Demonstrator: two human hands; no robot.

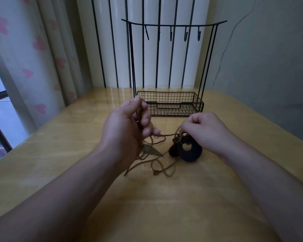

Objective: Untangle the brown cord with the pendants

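We worked the brown cord (157, 137) over the middle of the wooden counter (164, 206), part of it raised between our hands and the rest lying in loose loops on the surface below. Our left hand (128, 126) held its grip closed around several strands, thumb and forefinger pinched together at the top and the other fingers curled, with cord trailing down from the palm. Our right hand (205, 130) kept a tight fingertip pinch on the cord just above the dark ring-shaped pendant (189, 151), which hung from the knot with its lower edge at the counter. A taut run of cord joined the two hands. A bronze leaf-shaped pendant (151, 151) lay flat among the loops beneath the left hand. Behind the hands stood a black wire rack (171, 103), its basket at the base and a row of hooks (185, 34) along the top bar.
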